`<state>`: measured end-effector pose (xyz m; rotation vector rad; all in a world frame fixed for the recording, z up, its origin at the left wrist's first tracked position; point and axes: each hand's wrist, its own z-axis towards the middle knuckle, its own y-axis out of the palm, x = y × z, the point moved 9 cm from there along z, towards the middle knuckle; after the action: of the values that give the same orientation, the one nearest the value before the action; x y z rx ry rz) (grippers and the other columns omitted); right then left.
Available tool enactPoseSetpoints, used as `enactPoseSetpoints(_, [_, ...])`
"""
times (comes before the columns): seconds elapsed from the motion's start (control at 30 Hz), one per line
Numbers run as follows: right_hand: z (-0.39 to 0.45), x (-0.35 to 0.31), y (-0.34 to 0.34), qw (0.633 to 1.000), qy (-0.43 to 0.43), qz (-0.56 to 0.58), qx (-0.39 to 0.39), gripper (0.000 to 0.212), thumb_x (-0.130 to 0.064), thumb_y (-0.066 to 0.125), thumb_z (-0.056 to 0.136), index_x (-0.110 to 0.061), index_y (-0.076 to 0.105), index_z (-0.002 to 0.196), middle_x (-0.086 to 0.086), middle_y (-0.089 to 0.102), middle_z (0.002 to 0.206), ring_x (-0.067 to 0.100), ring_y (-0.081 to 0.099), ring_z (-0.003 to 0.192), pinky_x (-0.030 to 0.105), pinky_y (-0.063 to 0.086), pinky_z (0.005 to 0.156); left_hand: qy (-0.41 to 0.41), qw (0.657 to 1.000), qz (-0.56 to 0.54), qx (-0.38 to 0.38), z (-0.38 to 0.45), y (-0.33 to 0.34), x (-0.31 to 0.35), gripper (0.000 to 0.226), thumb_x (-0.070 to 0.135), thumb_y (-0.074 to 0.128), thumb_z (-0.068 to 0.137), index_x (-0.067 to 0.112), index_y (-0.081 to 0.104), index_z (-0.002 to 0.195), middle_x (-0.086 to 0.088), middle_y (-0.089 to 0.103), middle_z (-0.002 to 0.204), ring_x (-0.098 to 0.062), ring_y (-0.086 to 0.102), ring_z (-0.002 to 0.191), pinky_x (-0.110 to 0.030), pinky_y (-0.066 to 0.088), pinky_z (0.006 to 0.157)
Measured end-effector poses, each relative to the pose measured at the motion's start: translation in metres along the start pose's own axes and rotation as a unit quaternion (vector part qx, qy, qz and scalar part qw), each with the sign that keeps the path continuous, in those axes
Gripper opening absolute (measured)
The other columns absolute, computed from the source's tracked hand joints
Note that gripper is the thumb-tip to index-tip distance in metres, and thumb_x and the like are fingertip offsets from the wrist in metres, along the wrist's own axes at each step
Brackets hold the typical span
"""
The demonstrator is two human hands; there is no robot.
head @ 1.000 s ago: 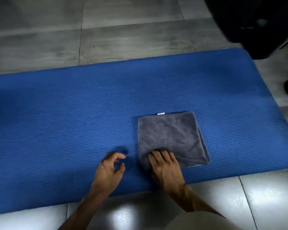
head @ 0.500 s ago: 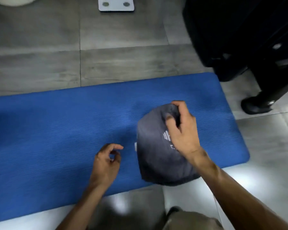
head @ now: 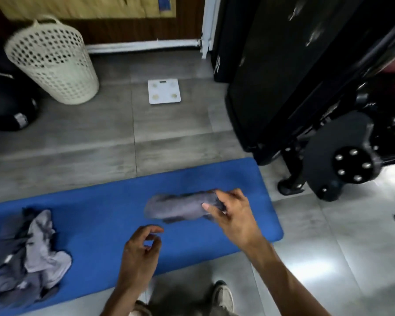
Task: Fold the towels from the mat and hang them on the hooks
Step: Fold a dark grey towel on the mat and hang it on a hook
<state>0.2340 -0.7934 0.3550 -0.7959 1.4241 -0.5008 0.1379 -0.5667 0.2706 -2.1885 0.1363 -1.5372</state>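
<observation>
Moved: folded towel (head: 180, 206) is now lifting off the blue mat (head: 96, 215) | right hand (head: 232, 213) is pinching its right end | left hand (head: 141, 252) is hanging empty, fingers loosely curled, below | pile of towels (head: 27, 254) is waiting far left | step: carrying | next: finding the hooks, none showing.

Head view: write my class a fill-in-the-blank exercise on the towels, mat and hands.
1. The folded grey towel is held by the ____ hand.
2. The unfolded towels lie in a heap on the ____ mat.
3. The left hand holds ____.

Missing words: right; blue; nothing
</observation>
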Motion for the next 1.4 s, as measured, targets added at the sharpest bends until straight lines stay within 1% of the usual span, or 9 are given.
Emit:
enactPoseSetpoints(0.1, [-0.005,-0.059,-0.042,0.999,-0.005,-0.042,0.017,0.029,-0.045,0.060,0.089,-0.017,0.063,0.084,-0.012,0.059,0.084,0.012,0.044,0.074,0.021,0.039,0.061,0.020,1.000,-0.018,0.014,-0.016,-0.045,0.070,0.034,-0.007,0.063,0.083,0.025,0.068,0.090,0.011,0.071,0.091,0.004,0.061,0.079,-0.006,0.043,0.060])
enactPoseSetpoints(0.17, [-0.007,-0.091,-0.063,0.998,0.045,0.031,-0.002,0.015,-0.032,0.065,0.092,-0.017,0.063,0.089,-0.016,0.053,0.081,0.004,0.046,0.067,0.011,0.032,0.055,0.034,0.999,-0.028,0.016,-0.023,-0.073,0.107,0.033,-0.008,0.063,0.083,0.022,0.068,0.095,0.013,0.070,0.095,0.000,0.063,0.085,-0.008,0.045,0.063])
enactPoseSetpoints(0.23, [-0.009,-0.120,-0.080,0.989,0.084,0.121,-0.025,0.012,-0.023,0.064,0.093,-0.013,0.064,0.100,-0.010,0.059,0.088,0.003,0.056,0.074,0.010,0.041,0.060,0.048,0.998,-0.035,0.014,-0.029,-0.099,0.135,0.035,-0.008,0.062,0.083,0.024,0.067,0.099,0.007,0.070,0.096,-0.005,0.064,0.084,-0.013,0.048,0.062])
enactPoseSetpoints(0.3, [-0.011,-0.147,-0.100,0.981,0.094,0.166,-0.021,0.008,-0.019,0.062,0.094,-0.013,0.063,0.100,0.002,0.064,0.089,0.006,0.059,0.077,0.011,0.046,0.067,0.062,0.997,-0.033,0.016,-0.032,-0.122,0.158,0.039,-0.007,0.062,0.084,0.029,0.066,0.099,0.005,0.070,0.096,-0.005,0.064,0.084,-0.011,0.047,0.064])
enactPoseSetpoints(0.47, [-0.018,-0.186,-0.146,0.973,0.104,0.207,0.009,0.014,-0.025,0.065,0.091,-0.016,0.059,0.083,0.016,0.055,0.067,0.016,0.055,0.060,0.035,0.046,0.054,0.071,0.996,-0.040,-0.027,-0.039,-0.161,0.211,0.040,-0.004,0.059,0.086,0.032,0.065,0.102,0.012,0.067,0.101,0.000,0.061,0.086,-0.005,0.044,0.067])
enactPoseSetpoints(0.57, [-0.017,-0.197,-0.170,0.958,0.125,0.255,0.027,0.017,-0.022,0.066,0.092,-0.007,0.060,0.087,0.010,0.057,0.064,0.018,0.060,0.056,0.032,0.049,0.053,0.096,0.994,-0.032,-0.050,-0.033,-0.169,0.246,0.037,-0.004,0.059,0.086,0.027,0.065,0.106,0.011,0.066,0.103,0.000,0.060,0.089,-0.005,0.044,0.071])
enactPoseSetpoints(1.0, [0.058,-0.160,-0.260,0.951,0.113,0.264,0.113,0.002,-0.018,0.066,0.092,-0.018,0.066,0.090,0.014,0.065,0.075,0.022,0.062,0.058,0.043,0.054,0.060,0.142,0.986,-0.010,-0.083,0.082,-0.090,0.380,0.037,0.003,0.063,0.086,0.033,0.063,0.107,0.017,0.064,0.105,0.006,0.057,0.092,-0.008,0.045,0.076])
enactPoseSetpoints(1.2, [0.121,-0.131,-0.302,0.949,0.105,0.266,0.133,0.019,-0.016,0.067,0.091,-0.035,0.067,0.089,0.004,0.068,0.073,0.023,0.065,0.058,0.044,0.056,0.062,0.155,0.984,0.017,-0.087,0.139,-0.047,0.438,0.038,0.003,0.059,0.085,0.030,0.064,0.112,0.016,0.064,0.108,0.007,0.056,0.094,-0.002,0.041,0.074])
enactPoseSetpoints(1.4, [0.211,-0.114,-0.355,0.921,0.127,0.304,0.210,0.027,-0.015,0.075,0.084,-0.025,0.052,0.094,0.005,0.066,0.087,0.026,0.066,0.057,0.047,0.058,0.062,0.183,0.978,0.002,-0.100,0.217,-0.012,0.509,0.035,0.005,0.062,0.085,0.031,0.065,0.108,0.018,0.064,0.107,0.003,0.058,0.094,-0.006,0.041,0.077])
